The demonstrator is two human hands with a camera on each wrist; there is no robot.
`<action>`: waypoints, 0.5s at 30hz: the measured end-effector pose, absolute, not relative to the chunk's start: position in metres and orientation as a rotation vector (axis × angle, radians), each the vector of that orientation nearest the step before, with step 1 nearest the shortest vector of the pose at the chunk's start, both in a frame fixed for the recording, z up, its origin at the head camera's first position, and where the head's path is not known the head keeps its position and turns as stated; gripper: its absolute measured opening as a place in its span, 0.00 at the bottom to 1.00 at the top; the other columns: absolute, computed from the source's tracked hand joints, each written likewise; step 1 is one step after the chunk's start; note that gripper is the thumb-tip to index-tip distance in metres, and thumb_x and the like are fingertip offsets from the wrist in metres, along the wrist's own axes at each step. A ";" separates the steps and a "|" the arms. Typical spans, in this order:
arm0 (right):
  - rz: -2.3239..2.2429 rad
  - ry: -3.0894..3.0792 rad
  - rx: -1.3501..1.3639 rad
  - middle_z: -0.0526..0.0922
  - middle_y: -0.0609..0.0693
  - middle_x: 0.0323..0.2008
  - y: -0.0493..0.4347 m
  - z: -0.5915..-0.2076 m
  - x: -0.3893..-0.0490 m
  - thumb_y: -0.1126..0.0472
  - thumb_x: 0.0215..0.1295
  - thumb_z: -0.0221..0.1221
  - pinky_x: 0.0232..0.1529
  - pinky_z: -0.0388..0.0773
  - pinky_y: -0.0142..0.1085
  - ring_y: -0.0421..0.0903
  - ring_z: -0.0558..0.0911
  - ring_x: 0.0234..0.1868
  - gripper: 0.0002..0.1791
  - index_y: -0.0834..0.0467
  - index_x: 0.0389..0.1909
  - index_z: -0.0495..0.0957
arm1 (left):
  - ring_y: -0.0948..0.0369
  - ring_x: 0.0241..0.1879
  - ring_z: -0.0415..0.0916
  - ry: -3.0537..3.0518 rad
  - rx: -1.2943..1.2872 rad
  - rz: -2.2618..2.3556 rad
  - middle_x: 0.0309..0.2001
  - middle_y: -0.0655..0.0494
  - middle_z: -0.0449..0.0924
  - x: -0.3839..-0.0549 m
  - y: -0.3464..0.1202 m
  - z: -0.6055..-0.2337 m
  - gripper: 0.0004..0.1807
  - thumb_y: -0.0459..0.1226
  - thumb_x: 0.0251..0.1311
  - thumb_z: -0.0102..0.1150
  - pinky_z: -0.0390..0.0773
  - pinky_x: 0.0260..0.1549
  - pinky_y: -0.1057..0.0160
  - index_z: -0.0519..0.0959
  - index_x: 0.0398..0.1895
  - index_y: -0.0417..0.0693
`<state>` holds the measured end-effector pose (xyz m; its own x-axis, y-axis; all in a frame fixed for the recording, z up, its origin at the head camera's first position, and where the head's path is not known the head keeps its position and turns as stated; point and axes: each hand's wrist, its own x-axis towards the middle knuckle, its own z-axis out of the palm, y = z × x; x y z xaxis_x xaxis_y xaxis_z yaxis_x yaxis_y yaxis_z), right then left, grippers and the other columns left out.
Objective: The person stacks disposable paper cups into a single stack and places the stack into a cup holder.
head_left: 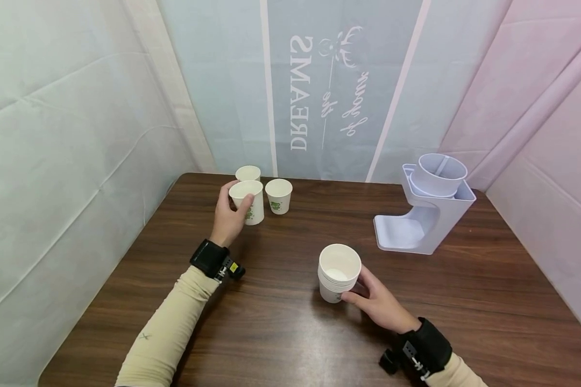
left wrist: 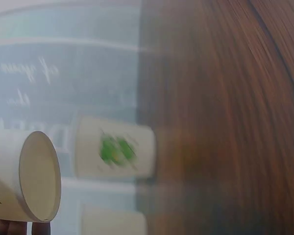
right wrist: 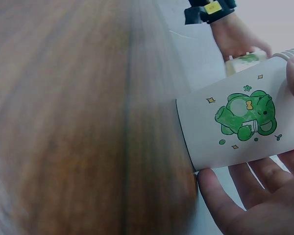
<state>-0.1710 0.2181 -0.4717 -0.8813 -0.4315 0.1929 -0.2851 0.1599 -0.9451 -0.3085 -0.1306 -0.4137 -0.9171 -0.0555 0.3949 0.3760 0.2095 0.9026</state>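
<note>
My left hand (head_left: 226,219) grips a white paper cup (head_left: 254,207) by its sides, thumb and fingers curled round it, mouth up. In the left wrist view the round underside of this cup (left wrist: 40,176) shows, raised off the table. Close behind it stand two more paper cups, one partly hidden (head_left: 248,172) and one to the right (head_left: 278,196), with a green print. Nearer the front, my right hand (head_left: 384,305) holds a stack of nested paper cups (head_left: 333,289) from the right. A green bear print (right wrist: 247,115) faces the right wrist camera.
At the right rear of the brown wooden table (head_left: 271,322) stands a pale lilac plastic stand (head_left: 440,223) with a round funnel-like cup (head_left: 438,180) in its top. Fabric walls (head_left: 222,80) with mirrored lettering enclose the table at the back and sides.
</note>
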 end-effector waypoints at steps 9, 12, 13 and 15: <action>-1.825 2.295 -0.716 0.67 0.68 0.68 0.218 -0.472 -0.171 0.68 0.70 0.62 0.61 0.74 0.30 0.32 0.72 0.64 0.42 0.67 0.78 0.51 | 0.51 0.52 0.74 -2.097 -0.600 -1.829 0.59 0.41 0.72 -0.281 -0.097 -0.389 0.35 0.42 0.66 0.58 0.75 0.51 0.54 0.61 0.73 0.40; -1.825 2.294 -0.715 0.67 0.68 0.69 0.218 -0.472 -0.171 0.68 0.70 0.62 0.61 0.74 0.29 0.33 0.72 0.65 0.42 0.67 0.78 0.50 | 0.51 0.52 0.75 -2.104 -0.657 -1.826 0.59 0.40 0.72 -0.271 -0.086 -0.382 0.38 0.44 0.63 0.59 0.77 0.50 0.55 0.60 0.74 0.39; -1.825 2.295 -0.715 0.67 0.67 0.69 0.218 -0.472 -0.171 0.68 0.70 0.62 0.61 0.74 0.29 0.33 0.72 0.65 0.42 0.67 0.78 0.50 | 0.52 0.51 0.75 -2.103 -0.678 -1.822 0.59 0.40 0.72 -0.269 -0.082 -0.380 0.39 0.44 0.62 0.60 0.77 0.49 0.56 0.60 0.73 0.39; -1.824 2.296 -0.716 0.66 0.67 0.69 0.218 -0.472 -0.171 0.68 0.70 0.62 0.61 0.74 0.29 0.33 0.71 0.65 0.42 0.67 0.78 0.50 | 0.53 0.52 0.75 -2.097 -0.729 -1.819 0.62 0.40 0.71 -0.264 -0.075 -0.376 0.40 0.45 0.61 0.61 0.78 0.48 0.59 0.61 0.73 0.37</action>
<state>-0.1712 0.2182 -0.4724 -0.8804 -0.4336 0.1922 -0.2852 0.1602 -0.9450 -0.2635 -0.0752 -0.3761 -0.8368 0.1945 0.5117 0.5341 0.0850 0.8411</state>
